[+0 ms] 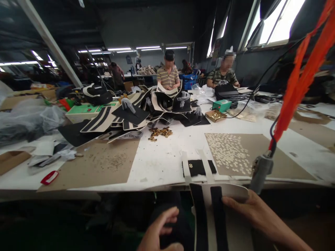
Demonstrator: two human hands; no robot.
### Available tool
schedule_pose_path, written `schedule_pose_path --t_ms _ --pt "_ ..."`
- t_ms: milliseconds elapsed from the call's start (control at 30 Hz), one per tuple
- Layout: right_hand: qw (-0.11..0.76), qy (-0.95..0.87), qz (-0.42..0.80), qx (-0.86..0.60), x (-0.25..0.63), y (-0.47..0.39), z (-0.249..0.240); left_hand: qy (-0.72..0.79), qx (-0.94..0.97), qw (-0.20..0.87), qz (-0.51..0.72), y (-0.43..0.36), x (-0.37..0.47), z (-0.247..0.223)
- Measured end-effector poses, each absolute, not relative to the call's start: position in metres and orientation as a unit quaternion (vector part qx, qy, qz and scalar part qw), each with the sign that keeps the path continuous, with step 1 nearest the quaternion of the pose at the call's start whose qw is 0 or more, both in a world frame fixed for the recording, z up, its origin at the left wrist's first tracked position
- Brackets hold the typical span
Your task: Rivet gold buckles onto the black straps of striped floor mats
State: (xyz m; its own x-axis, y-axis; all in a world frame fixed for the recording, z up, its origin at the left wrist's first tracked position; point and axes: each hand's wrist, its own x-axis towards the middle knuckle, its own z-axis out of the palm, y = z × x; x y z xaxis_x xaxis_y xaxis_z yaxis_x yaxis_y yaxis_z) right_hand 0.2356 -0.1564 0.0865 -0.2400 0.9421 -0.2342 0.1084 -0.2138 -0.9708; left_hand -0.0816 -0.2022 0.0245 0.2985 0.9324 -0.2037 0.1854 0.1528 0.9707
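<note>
My right hand (243, 206) grips the upper right edge of a cream panel with black stripes (216, 212), thumb on its face. The panel hangs at the table's front edge, its lower end out of the picture. Two pale straps (206, 165) and a black piece with a small gold-coloured mark (197, 168) lie on the table just beyond it. Left of the panel, my left hand (163, 230) is raised with its fingers apart, holding nothing. Beside my right hand hangs a grey metal tool (261, 170) on a cord wrapped in orange cloth.
Small pale rings (227, 153) cover cardboard at right. Gold metal fittings (160, 132) lie mid-table before a heap of striped panels (136, 115). A red tape roll (49, 177) sits at left. A green box (221, 105) stands farther back. Two co-workers sit across the table.
</note>
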Motion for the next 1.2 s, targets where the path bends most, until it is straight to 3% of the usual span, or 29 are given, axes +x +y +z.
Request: schedule_pose_path --t_ms 133,367,567,900,1067,1200 --pt "0.315 -0.508 0.664 -0.448 0.216 -0.158 0.070 0.456 0.580 0.565 0.369 -0.154 -0.047 0.044" --pt "0.379 -0.481 0.601 -0.515 0.197 -0.119 0.052 0.388 0.483 0.701 0.354 -0.100 -0.012 0.042" --pt "0.352 -0.525 0.522 -0.572 0.186 -0.098 0.037 0.508 0.501 0.604 0.354 -0.082 -0.012 0.039" --pt "0.304 -0.618 0.336 -0.642 0.184 -0.046 0.040 0.575 0.544 0.540 0.287 -0.018 -0.005 0.046" --pt "0.245 -0.641 0.289 -0.668 0.183 -0.039 0.038 0.569 0.496 0.603 0.259 -0.011 -0.010 0.045" --pt "0.258 -0.642 0.328 -0.643 0.181 -0.069 0.033 0.537 0.476 0.658 0.231 -0.032 -0.018 0.047"
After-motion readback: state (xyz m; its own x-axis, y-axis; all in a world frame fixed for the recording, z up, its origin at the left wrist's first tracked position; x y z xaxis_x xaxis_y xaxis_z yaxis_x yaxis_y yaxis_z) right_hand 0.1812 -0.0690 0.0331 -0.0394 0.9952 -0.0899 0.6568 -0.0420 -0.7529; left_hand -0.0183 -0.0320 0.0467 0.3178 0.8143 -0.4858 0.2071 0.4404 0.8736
